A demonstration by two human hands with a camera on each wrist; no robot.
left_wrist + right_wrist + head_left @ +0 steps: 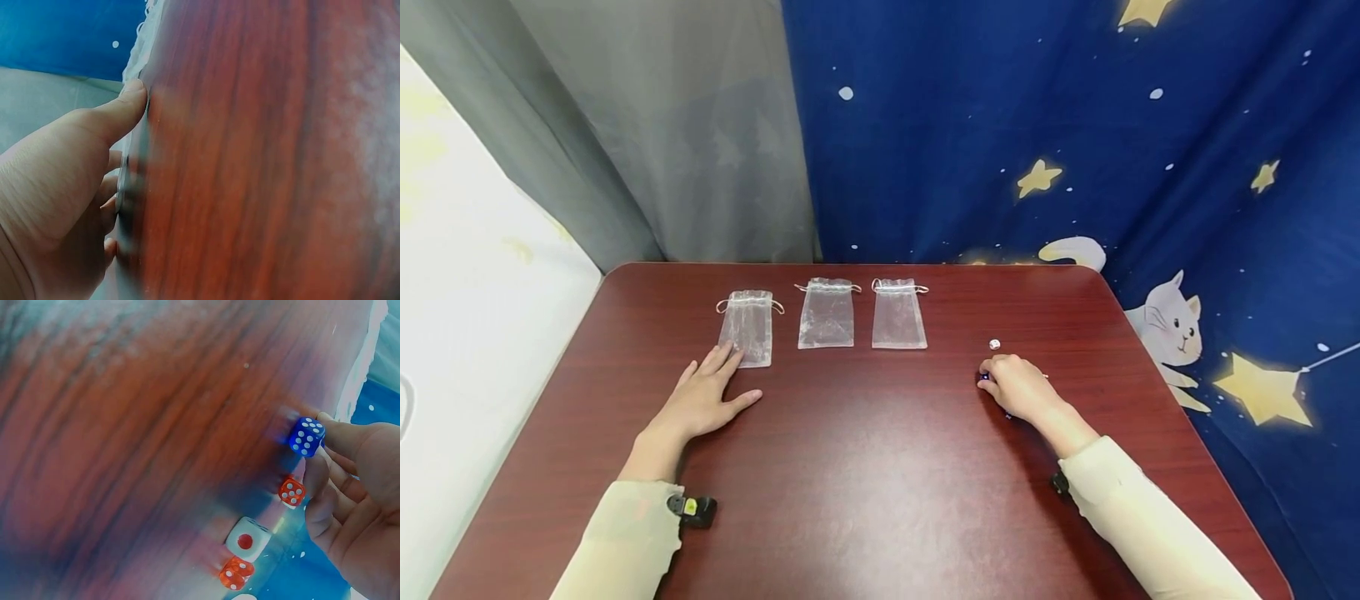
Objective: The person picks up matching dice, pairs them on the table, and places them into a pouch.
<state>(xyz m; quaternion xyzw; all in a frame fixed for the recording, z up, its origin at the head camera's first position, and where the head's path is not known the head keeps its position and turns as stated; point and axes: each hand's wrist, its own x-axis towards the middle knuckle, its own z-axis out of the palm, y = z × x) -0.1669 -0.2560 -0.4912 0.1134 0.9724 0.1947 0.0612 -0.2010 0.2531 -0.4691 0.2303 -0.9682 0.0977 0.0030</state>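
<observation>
At the bottom of the head view I get two pale sleeves, left (625, 542) and right (1150, 517), a small black camera at each wrist, over the reddish-brown desk (880, 467).

Left forearm comes up from lower left, slanting toward center. Left hand (703, 398) lies palm down, fingers spread and straight, thumb stuck out to the right. Grip wide and loose, grasping nothing; fingertips touch the lower left part of the left pouch (751, 325).

Right forearm slants up and left from lower right. Right hand (1017, 386), right of center, has fingers bent: grip closed down to a pinch, thumb and finger on the blue die (306, 436). I can't tell if that die touches the desk. In the right wrist view I see an orange die (292, 492) just below it, then lower a white die (248, 539) touching a second orange die (237, 574).

Farther up the head view: sheer drawstring pouches in a row, the left one slightly lower, then middle pouch (827, 318) and right pouch (899, 318), all flat.

Behind: grey curtain (700, 125) upper left, blue star curtain (940, 150) upper right.
</observation>
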